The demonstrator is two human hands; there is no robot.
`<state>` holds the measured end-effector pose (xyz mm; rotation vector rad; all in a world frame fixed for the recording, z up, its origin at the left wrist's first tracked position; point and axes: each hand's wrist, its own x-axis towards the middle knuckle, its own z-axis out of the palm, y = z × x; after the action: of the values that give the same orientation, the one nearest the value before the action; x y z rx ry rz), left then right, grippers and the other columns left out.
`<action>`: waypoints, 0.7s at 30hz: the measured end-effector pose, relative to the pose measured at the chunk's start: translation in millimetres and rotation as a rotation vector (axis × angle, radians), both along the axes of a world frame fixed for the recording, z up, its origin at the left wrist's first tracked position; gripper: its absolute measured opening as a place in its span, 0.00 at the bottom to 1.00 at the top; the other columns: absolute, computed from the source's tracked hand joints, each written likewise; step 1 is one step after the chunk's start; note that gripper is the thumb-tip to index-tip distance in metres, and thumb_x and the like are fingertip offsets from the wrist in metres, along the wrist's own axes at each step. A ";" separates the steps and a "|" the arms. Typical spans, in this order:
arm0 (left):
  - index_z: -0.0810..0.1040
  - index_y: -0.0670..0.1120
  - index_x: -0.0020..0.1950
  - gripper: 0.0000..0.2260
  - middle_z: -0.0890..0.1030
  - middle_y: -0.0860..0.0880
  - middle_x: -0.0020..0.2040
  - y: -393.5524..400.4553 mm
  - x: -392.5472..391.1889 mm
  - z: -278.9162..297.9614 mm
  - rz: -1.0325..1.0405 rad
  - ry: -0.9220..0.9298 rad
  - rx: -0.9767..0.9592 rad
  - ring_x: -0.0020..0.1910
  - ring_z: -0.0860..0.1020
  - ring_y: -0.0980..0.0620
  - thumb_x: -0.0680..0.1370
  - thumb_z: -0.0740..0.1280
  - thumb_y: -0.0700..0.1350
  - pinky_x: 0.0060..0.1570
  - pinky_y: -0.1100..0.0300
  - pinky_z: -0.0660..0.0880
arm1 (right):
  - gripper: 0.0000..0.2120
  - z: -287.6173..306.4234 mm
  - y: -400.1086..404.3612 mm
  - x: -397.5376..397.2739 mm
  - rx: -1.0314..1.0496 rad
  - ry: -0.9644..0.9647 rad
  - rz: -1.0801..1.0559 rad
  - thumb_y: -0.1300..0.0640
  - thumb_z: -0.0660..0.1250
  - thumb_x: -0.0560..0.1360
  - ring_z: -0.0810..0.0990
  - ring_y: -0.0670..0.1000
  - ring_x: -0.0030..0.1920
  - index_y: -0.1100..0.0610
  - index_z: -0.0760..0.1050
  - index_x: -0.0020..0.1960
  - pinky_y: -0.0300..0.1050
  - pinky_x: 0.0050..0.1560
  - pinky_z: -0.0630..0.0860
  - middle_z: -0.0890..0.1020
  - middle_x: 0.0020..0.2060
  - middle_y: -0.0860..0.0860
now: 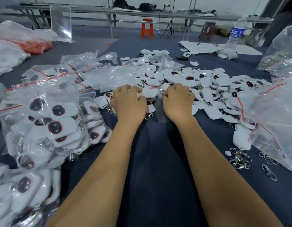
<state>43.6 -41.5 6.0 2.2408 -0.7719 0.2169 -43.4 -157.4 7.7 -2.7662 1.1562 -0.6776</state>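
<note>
both hands work mid counter [151, 161], at the near edge of the loose pile [207, 82]. left hand [128, 102] is curled around a white keychain [151, 93]. right hand [178, 102] pinches the mouth of a clear bag [160, 113] lying flat between them. suggest: hold the mouth wide and feed the body in first so the clip doesn't snag the thin film. keychains are rounded white pads with a dark oval face. the bag is glossy and looks slippery. filled bags [48, 115] with red zip strips sit at the left edge.
</note>
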 end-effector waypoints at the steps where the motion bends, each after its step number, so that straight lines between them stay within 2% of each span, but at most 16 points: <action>1: 0.80 0.51 0.58 0.12 0.74 0.50 0.67 -0.3 -6.0 -2.0 -0.018 -0.017 -0.044 0.68 0.64 0.46 0.78 0.62 0.44 0.65 0.54 0.60 | 0.10 4.3 0.4 -3.4 0.059 -0.087 -0.008 0.54 0.60 0.81 0.67 0.58 0.64 0.56 0.77 0.58 0.54 0.63 0.61 0.73 0.62 0.54; 3: 0.82 0.48 0.52 0.09 0.79 0.49 0.60 -0.8 -19.7 -3.9 -0.091 -0.003 -0.191 0.63 0.70 0.48 0.78 0.63 0.43 0.61 0.57 0.63 | 0.08 13.1 2.8 -12.9 0.174 -0.335 0.034 0.52 0.62 0.81 0.70 0.56 0.62 0.55 0.77 0.53 0.52 0.61 0.64 0.75 0.58 0.52; 4: 0.82 0.49 0.48 0.08 0.80 0.50 0.54 -0.5 -27.7 -2.5 -0.140 0.067 -0.294 0.58 0.73 0.51 0.79 0.63 0.44 0.58 0.57 0.67 | 0.06 16.4 5.4 -18.6 0.221 -0.476 0.085 0.52 0.63 0.80 0.73 0.53 0.58 0.54 0.75 0.50 0.50 0.58 0.68 0.76 0.53 0.51; 6: 0.78 0.51 0.42 0.08 0.81 0.55 0.43 -0.7 -42.8 2.3 -0.227 0.317 -0.495 0.44 0.77 0.57 0.79 0.63 0.47 0.48 0.58 0.73 | 0.05 21.8 12.7 -29.7 0.291 -0.691 0.162 0.54 0.63 0.81 0.74 0.46 0.46 0.52 0.72 0.46 0.43 0.48 0.69 0.76 0.43 0.45; 7: 0.78 0.50 0.41 0.09 0.80 0.55 0.39 -1.8 -49.8 4.5 -0.245 0.461 -0.596 0.40 0.78 0.55 0.80 0.63 0.49 0.44 0.57 0.75 | 0.06 23.7 16.1 -35.0 0.312 -0.758 0.167 0.54 0.63 0.81 0.73 0.43 0.42 0.51 0.71 0.45 0.41 0.44 0.68 0.75 0.40 0.42; 9: 0.78 0.43 0.42 0.15 0.80 0.48 0.36 -2.6 -61.8 10.1 -0.236 0.768 -0.767 0.34 0.80 0.50 0.81 0.62 0.52 0.35 0.56 0.77 | 0.06 25.7 22.3 -44.3 0.318 -0.845 0.117 0.53 0.63 0.81 0.73 0.39 0.38 0.49 0.71 0.45 0.36 0.41 0.69 0.75 0.36 0.39; 11: 0.78 0.41 0.42 0.22 0.82 0.45 0.34 -1.2 -74.1 13.0 -0.268 0.994 -0.771 0.30 0.82 0.49 0.82 0.58 0.57 0.29 0.60 0.78 | 0.06 24.6 28.2 -53.3 0.296 -0.871 0.046 0.51 0.63 0.80 0.73 0.38 0.38 0.47 0.70 0.44 0.36 0.41 0.69 0.76 0.35 0.39; 14: 0.83 0.45 0.50 0.25 0.87 0.50 0.42 4.4 -87.6 6.0 -0.467 0.995 -0.589 0.39 0.85 0.53 0.77 0.60 0.66 0.33 0.65 0.79 | 0.06 13.5 35.8 -65.8 0.309 -0.725 0.025 0.49 0.63 0.79 0.75 0.42 0.38 0.48 0.75 0.45 0.41 0.41 0.71 0.79 0.37 0.42; 16: 0.82 0.48 0.57 0.26 0.87 0.51 0.46 10.5 -87.0 2.1 -0.592 0.972 -0.571 0.44 0.85 0.55 0.74 0.62 0.67 0.35 0.67 0.78 | 0.09 4.8 40.1 -72.4 0.356 -0.597 0.089 0.49 0.63 0.80 0.77 0.43 0.40 0.50 0.79 0.47 0.42 0.42 0.73 0.81 0.39 0.43; 17: 0.82 0.47 0.58 0.23 0.86 0.50 0.47 11.9 -84.7 0.5 -0.644 0.932 -0.551 0.45 0.85 0.54 0.77 0.63 0.63 0.38 0.66 0.78 | 0.09 1.9 41.8 -74.8 0.389 -0.591 0.123 0.49 0.63 0.80 0.78 0.43 0.41 0.50 0.80 0.46 0.42 0.43 0.74 0.81 0.39 0.43; 19: 0.81 0.47 0.58 0.10 0.85 0.49 0.46 12.9 -82.3 -2.7 -0.662 0.783 -0.473 0.44 0.84 0.53 0.81 0.65 0.49 0.42 0.64 0.77 | 0.07 -1.8 44.4 -78.0 0.437 -0.674 0.145 0.53 0.64 0.80 0.77 0.41 0.39 0.49 0.78 0.44 0.40 0.42 0.73 0.80 0.36 0.41; 20: 0.81 0.48 0.57 0.08 0.85 0.50 0.46 12.3 -82.0 -3.3 -0.612 0.743 -0.466 0.42 0.83 0.55 0.81 0.63 0.42 0.40 0.65 0.76 | 0.07 -3.4 44.8 -78.7 0.451 -0.730 0.125 0.54 0.63 0.80 0.77 0.41 0.38 0.49 0.76 0.44 0.40 0.42 0.73 0.79 0.35 0.41; 21: 0.81 0.49 0.55 0.12 0.85 0.50 0.45 12.7 -82.2 -3.2 -0.565 0.740 -0.482 0.38 0.82 0.56 0.81 0.61 0.37 0.37 0.66 0.75 | 0.07 -4.6 46.2 -79.9 0.466 -0.784 0.094 0.55 0.63 0.80 0.77 0.42 0.37 0.50 0.75 0.44 0.41 0.42 0.73 0.79 0.34 0.41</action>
<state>-38.7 -28.9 2.8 1.4070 -0.7847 -0.6054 -123.3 -111.2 3.1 -1.8664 0.8479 -1.1509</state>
